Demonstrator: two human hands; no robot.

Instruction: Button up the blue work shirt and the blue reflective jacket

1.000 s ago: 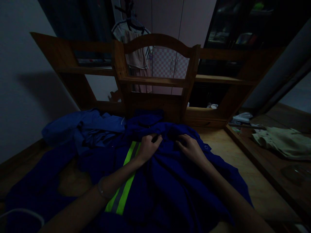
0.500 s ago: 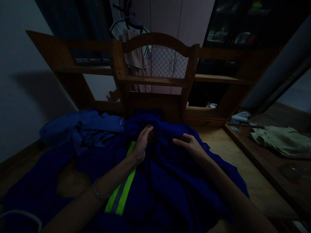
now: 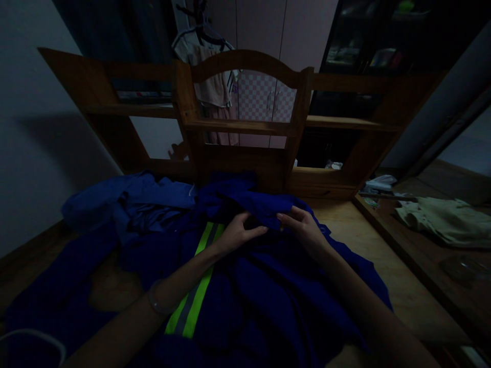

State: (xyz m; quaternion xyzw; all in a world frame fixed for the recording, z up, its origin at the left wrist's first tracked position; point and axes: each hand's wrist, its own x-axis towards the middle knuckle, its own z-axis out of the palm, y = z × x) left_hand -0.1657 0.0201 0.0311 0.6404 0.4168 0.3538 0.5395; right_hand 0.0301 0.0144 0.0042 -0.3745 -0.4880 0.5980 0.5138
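A dark blue work jacket (image 3: 268, 291) with a yellow-green and grey reflective stripe (image 3: 187, 301) lies spread and rumpled before me. My right hand (image 3: 305, 230) pinches the edge of a raised blue flap, possibly the collar, between thumb and fingers. Just left of it, my left hand (image 3: 240, 234) reaches under the same flap. Its thumb stretches to the right, apart from the fingers, whose tips are hidden by the cloth. Dim light hides much of the fabric's detail.
Lighter blue clothing (image 3: 130, 199) is heaped at the left. A wooden shelf unit (image 3: 241, 128) stands behind the jacket. Pale folded cloth (image 3: 445, 220) lies on the right-hand surface, beyond a raised wooden edge. Clothes on hangers (image 3: 210, 82) hang farther back.
My left hand has moved right and slightly down, under the flap, its thumb now pointing right. My right hand has closed on the flap's edge, and the flap is lifted more.
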